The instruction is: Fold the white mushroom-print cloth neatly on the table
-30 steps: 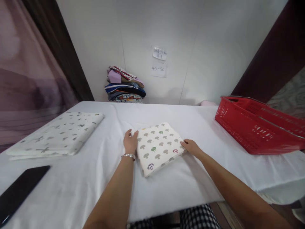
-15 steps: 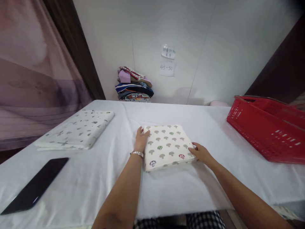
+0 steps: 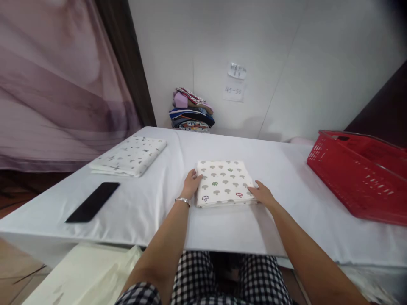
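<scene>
A folded white cloth (image 3: pixel 225 184) printed with grey mushrooms and a few green, purple and red ones lies flat on the white-covered table (image 3: pixel 222 231). My left hand (image 3: pixel 192 183) holds its left edge, thumb on top and fingers along the side. At the near right corner, my right hand (image 3: pixel 262 192) grips the cloth the same way, with the thumb over the edge. Parts of the fingers are hidden at the cloth's sides. Farther left lies a second folded white cloth (image 3: pixel 130 156) with a small scattered print, apart from both hands.
A black phone (image 3: pixel 93 202) lies at the left front of the table. To the right stands a red plastic basket (image 3: pixel 356 178). A stack of folded fabrics (image 3: pixel 192 111) sits beyond the far edge, by a wall with paper notes (image 3: pixel 234 90). A pink curtain (image 3: pixel 63 84) hangs at left.
My view has shifted, showing more of the table's front edge and my lap. The mushroom cloth has turned slightly, its near edge now more level, with both hands still at its sides.
</scene>
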The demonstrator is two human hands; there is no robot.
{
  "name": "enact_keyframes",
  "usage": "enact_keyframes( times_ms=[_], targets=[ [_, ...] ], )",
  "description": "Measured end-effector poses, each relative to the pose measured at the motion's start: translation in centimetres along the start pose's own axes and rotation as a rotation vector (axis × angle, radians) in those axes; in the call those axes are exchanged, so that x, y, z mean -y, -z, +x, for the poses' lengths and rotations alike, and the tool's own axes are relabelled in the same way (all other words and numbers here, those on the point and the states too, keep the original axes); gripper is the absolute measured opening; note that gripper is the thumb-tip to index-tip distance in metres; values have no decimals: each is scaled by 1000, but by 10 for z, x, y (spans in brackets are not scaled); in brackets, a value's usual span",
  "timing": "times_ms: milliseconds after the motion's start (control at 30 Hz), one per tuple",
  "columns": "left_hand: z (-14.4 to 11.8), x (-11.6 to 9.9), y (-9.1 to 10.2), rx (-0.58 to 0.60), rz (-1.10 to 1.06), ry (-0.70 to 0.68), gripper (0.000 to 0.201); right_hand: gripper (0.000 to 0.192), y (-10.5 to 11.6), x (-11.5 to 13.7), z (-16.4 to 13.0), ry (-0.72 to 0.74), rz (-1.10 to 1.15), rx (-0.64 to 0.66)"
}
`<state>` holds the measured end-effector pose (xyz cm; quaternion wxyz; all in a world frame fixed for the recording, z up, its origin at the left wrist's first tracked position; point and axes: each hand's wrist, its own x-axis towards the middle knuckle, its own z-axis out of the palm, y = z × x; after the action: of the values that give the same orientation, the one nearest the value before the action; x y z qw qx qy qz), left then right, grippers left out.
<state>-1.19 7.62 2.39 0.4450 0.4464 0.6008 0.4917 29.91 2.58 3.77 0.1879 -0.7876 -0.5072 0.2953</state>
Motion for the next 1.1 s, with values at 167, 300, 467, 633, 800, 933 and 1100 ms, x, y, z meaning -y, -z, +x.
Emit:
enact_keyframes(
  times_ms=[167,300,467,633,800,933,1100],
  targets=[
    [-47,13,6,-24,-31,23,65,70,-3,1,6,58,-99,-49],
    [-84,15,3,-11,-3,-45,64,66,-7,1,3,96,-172,-75],
    [-106,15,14,29,211,-202,63,66,-9,-3,-16,117,-181,-72],
    [-111,25,29,77,457,-361,52,64,-10,-13,-41,278,-130,-216],
    [-112,30,27,-7,530,-420,49,48,-21,-27,-62,834,-148,-372],
    [-113,28,20,-35,617,-454,50,43,-31,-36,-63,1049,-243,-345],
    [-115,25,19,-51,632,-470,48,38,-33,-39,-55,1077,-287,-354]
  ],
)
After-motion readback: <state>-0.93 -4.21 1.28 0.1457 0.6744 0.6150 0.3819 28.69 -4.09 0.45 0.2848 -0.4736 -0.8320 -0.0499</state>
